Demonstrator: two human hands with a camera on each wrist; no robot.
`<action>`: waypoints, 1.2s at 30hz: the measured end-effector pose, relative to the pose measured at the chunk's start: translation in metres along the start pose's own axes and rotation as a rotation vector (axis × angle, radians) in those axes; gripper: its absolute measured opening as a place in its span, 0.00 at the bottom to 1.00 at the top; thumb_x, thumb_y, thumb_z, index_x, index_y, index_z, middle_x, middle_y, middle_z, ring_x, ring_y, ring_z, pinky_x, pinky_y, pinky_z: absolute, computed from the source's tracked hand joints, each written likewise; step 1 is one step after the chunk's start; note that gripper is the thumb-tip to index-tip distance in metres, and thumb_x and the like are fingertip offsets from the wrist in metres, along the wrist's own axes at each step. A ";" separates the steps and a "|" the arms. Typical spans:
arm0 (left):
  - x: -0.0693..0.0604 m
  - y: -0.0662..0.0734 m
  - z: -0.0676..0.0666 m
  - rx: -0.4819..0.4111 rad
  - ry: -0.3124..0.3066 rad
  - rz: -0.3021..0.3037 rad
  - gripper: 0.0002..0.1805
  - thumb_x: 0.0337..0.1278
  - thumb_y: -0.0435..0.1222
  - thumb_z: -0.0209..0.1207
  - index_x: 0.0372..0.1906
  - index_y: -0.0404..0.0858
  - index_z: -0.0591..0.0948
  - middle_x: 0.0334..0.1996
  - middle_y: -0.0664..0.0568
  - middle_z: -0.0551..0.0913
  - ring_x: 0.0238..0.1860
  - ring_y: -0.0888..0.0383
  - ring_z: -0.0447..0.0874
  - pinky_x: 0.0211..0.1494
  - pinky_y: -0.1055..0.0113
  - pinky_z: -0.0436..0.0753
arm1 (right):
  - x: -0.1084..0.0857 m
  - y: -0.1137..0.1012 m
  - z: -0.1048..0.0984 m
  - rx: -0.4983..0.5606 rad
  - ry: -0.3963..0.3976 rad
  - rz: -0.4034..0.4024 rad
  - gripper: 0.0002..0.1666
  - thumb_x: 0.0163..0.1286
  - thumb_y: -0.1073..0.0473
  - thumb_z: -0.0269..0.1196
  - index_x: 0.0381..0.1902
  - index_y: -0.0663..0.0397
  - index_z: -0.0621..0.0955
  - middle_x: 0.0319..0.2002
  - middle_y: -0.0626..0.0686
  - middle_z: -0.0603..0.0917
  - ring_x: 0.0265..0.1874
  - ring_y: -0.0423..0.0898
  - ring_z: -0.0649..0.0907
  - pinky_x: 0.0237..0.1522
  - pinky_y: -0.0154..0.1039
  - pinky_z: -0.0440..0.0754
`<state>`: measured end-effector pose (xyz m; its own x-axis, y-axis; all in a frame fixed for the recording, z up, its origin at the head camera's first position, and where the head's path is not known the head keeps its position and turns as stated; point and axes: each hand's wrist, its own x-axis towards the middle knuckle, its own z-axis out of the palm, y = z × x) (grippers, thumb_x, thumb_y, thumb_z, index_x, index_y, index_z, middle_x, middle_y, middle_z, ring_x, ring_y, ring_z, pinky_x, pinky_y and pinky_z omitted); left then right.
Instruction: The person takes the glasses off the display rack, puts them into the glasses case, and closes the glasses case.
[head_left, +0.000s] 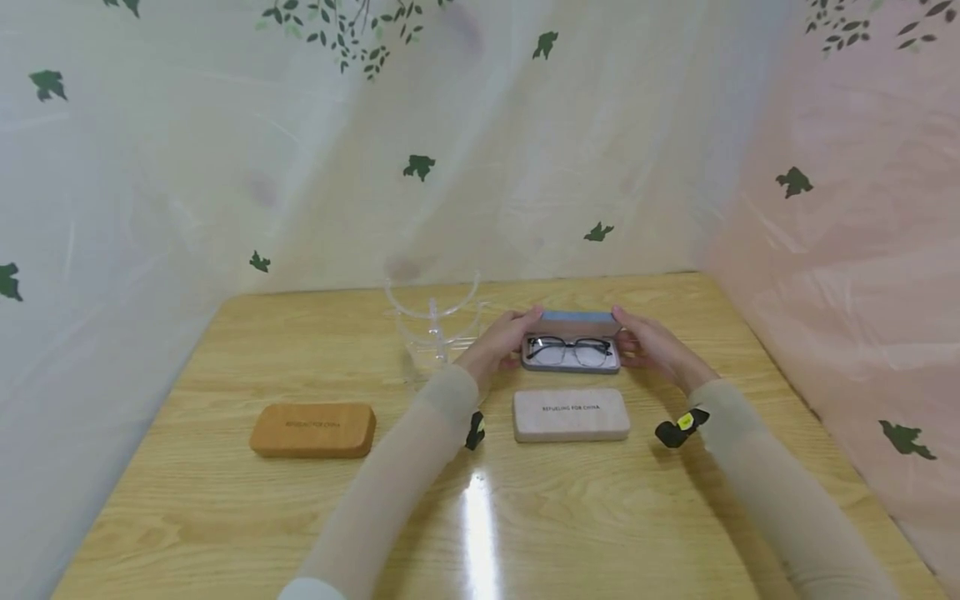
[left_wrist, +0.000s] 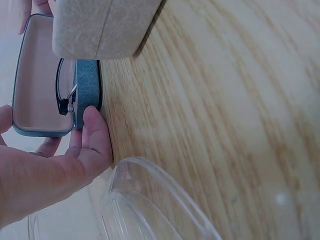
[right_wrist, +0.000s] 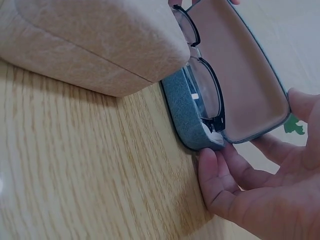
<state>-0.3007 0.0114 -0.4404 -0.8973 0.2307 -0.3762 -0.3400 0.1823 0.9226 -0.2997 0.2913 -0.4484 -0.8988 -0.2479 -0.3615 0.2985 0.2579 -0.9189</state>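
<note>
A blue glasses case (head_left: 572,368) with a pinkish lining lies on the table with its lid raised. Inside it rests a pair of dark-rimmed eyeglasses (head_left: 572,351). My left hand (head_left: 498,342) grips the case's left end, fingers at the base and thumb up by the lid. At the right end, my right hand (head_left: 654,343) holds it the same way, its thumb on the lid's edge in the right wrist view. Just in front of the open case lies a closed pale glasses case (head_left: 572,415) with dark lettering, touched by neither hand.
To the left, a closed orange glasses case (head_left: 312,431) lies on the wooden table (head_left: 187,517). A clear plastic stand (head_left: 435,333) with curved arms is close beside my left hand. Patterned sheeting (head_left: 480,150) hangs behind and along both sides.
</note>
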 end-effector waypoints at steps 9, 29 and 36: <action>0.000 -0.001 -0.001 -0.022 -0.023 0.007 0.41 0.63 0.65 0.58 0.71 0.44 0.70 0.61 0.47 0.77 0.57 0.50 0.76 0.56 0.57 0.79 | -0.003 0.002 -0.005 -0.022 -0.021 -0.034 0.48 0.78 0.31 0.48 0.78 0.62 0.59 0.68 0.63 0.69 0.59 0.47 0.75 0.65 0.48 0.76; -0.003 -0.005 -0.005 -0.042 -0.087 0.056 0.35 0.68 0.49 0.62 0.73 0.39 0.66 0.62 0.48 0.77 0.66 0.48 0.72 0.67 0.50 0.74 | -0.009 0.010 -0.012 0.035 -0.140 -0.132 0.40 0.84 0.49 0.47 0.80 0.67 0.48 0.77 0.70 0.55 0.74 0.63 0.62 0.68 0.47 0.72; -0.002 -0.012 -0.007 0.115 -0.057 0.079 0.35 0.60 0.37 0.68 0.71 0.39 0.70 0.63 0.44 0.75 0.60 0.49 0.77 0.58 0.57 0.82 | -0.011 0.020 -0.014 -0.180 -0.092 -0.159 0.44 0.76 0.51 0.62 0.79 0.62 0.57 0.77 0.67 0.57 0.71 0.56 0.68 0.73 0.54 0.65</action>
<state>-0.2971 0.0025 -0.4501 -0.9015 0.3022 -0.3097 -0.2313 0.2685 0.9351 -0.2877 0.3121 -0.4608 -0.8943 -0.3806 -0.2355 0.0865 0.3693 -0.9253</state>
